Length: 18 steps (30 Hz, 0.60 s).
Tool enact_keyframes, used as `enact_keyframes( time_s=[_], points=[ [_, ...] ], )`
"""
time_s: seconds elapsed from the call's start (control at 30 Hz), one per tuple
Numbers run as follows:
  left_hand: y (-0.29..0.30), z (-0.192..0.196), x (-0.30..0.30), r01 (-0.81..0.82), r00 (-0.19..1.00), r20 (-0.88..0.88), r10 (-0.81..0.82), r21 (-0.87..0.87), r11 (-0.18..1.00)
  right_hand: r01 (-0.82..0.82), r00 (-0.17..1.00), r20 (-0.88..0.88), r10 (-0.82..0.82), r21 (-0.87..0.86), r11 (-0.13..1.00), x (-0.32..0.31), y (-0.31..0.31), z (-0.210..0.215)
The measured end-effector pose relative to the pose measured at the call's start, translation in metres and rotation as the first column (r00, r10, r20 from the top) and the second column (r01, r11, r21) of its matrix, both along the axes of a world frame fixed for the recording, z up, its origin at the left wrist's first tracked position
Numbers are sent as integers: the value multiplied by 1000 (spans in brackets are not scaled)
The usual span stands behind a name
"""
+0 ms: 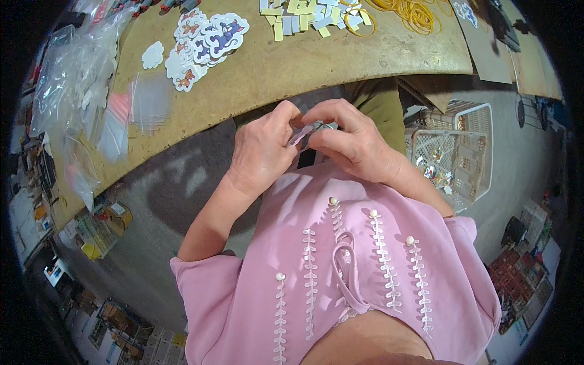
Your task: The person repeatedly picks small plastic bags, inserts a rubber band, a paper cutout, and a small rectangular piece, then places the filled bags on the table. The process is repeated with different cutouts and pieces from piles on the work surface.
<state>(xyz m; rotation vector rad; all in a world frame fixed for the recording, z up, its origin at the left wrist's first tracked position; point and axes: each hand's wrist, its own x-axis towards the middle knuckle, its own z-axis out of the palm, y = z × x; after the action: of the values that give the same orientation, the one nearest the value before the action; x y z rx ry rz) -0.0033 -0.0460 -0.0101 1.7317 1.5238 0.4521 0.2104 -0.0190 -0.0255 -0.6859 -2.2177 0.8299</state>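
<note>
My left hand [261,146] and my right hand [350,134] meet just below the table's near edge, over my lap. Both are closed, thumbs and fingers pinching a small clear plastic piece with a pinkish edge [299,135]. It looks like a small plastic bag, though the fingers cover most of it and its contents cannot be made out. On the table [359,58] beyond them, cat-shaped paper cutouts [224,38] lie in a loose pile. A stack of clear plastic bags [150,100] rests near the edge to the left.
Yellow and grey slips [301,23] and yellow rubber bands [420,17] lie at the back of the table. Crumpled clear plastic [70,79] covers its left end. Right of my knees stands a white plastic basket [486,146] with small pieces inside. Cartons [118,216] sit on the floor at left.
</note>
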Motion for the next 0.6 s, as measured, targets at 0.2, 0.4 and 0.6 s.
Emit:
enact_keyframes(
  time_s=[0.2, 0.4, 0.6],
  points=[
    [10, -6, -10, 74, 974, 227, 11, -362, 929, -21, 1000, -5, 21, -40, 999, 0, 0, 2],
    [5, -11, -28, 185, 616, 702, 357, -570, 801, -64, 998, -7, 63, -152, 986, 9, -1, -2],
    [-8, -36, -15, 126, 651, 700, 293, -481, 868, -53, 999, -8, 52, -149, 987, 7, -3, -1]
  ],
)
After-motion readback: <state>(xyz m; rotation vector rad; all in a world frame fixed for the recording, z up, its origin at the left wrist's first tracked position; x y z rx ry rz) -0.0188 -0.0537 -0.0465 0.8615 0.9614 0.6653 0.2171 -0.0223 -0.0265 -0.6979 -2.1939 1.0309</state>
